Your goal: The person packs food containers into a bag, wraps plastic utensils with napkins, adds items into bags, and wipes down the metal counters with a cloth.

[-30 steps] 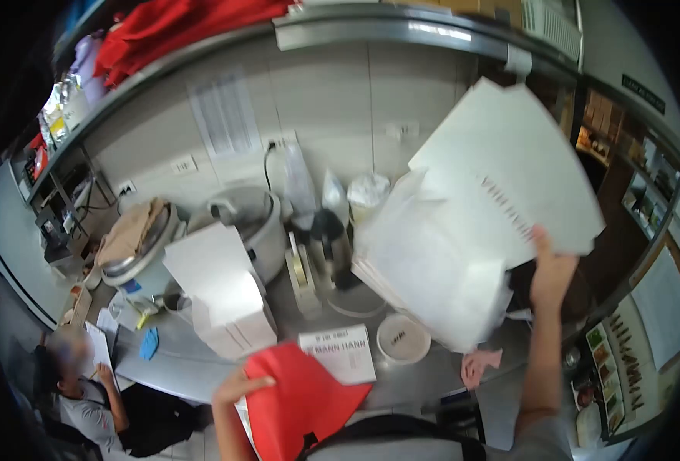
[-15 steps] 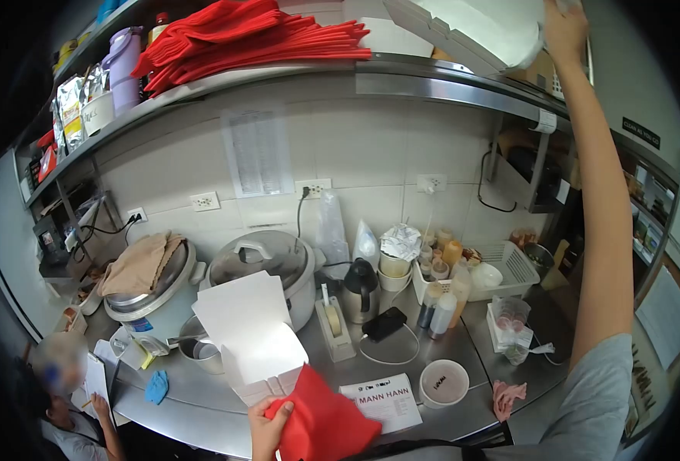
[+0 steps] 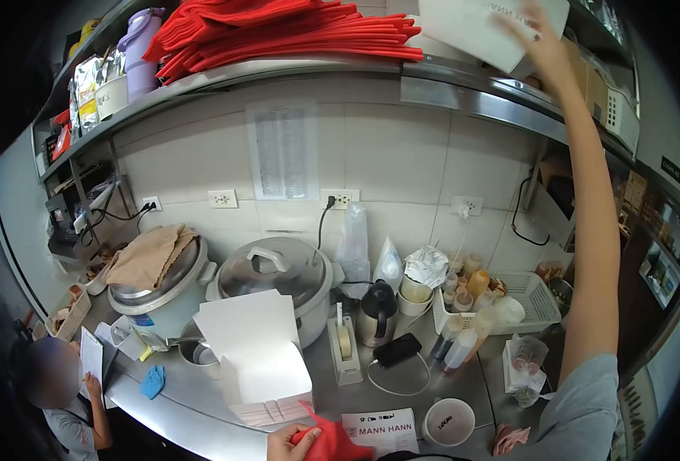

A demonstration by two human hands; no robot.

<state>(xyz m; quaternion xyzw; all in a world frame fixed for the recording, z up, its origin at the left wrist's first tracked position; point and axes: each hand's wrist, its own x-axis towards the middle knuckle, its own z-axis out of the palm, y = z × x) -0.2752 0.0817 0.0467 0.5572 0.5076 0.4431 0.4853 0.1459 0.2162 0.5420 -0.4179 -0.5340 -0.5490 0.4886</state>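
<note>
At the bottom edge, my left hand [image 3: 285,444] is closed on a red cloth bag [image 3: 328,443], which is partly cut off by the frame. Just beyond it, an open white cardboard box [image 3: 267,376] stands on the counter with its lid raised. My right arm reaches up to the shelf. There, my right hand [image 3: 549,54], blurred, has its fingers apart in front of a white box [image 3: 471,31] with faint upside-down printing. Whether the fingertips touch that box is unclear. A printed MANN HANN sheet [image 3: 382,432] lies to the right of the red bag.
Folded red bags [image 3: 286,38] are stacked on the steel shelf [image 3: 278,74]. Rice cookers [image 3: 275,269], a tape dispenser [image 3: 344,353], a kettle [image 3: 377,313], a phone [image 3: 397,350], sauce bottles [image 3: 459,349] and a paper tub [image 3: 448,422] stand or lie below. Another person [image 3: 71,415] holds a clipboard at left.
The shelf box has turned from showing its hollow inside to showing a printed face. My right hand has moved left and down; its fingers have spread. The red bag has dropped lower, and the view has shifted.
</note>
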